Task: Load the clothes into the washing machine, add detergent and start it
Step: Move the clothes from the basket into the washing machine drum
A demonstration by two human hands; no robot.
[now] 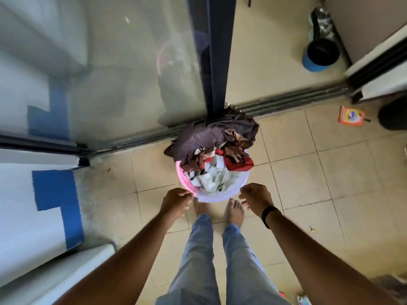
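On the far left stands a white wall (19, 194) painted with blocky blue shapes, and next to it a large sliding glass door panel (123, 73) with a dark frame post (212, 56), running on a grey metal floor track (286, 102) that crosses the beige tiled floor (308, 172). The person's left hand (176, 200) reaches down with its fingers curled, pinching the pink edge of the round plastic laundry basket (209, 198) at its near left rim. The basket, pink on its left side and pale lilac toward the front, sits on the tiles just in front of the person's bare feet (235, 211) and close against the door track; it is heaped with a pile of mixed clothes (218, 148), brown and dark purple on top, red and pale grey-white lower down, some spilling over the far rim. The right hand (255, 199), with a black band on its wrist, hovers just beside the basket's near right rim, fingers loosely bent and holding nothing; whether it touches the rim I cannot tell. Further right, an orange detergent packet (351, 115) lies flat on the tiles, well apart from the basket. Beyond the track, at the upper right, stands a blue bucket with a black interior (319, 56). The washing machine cannot be made out.
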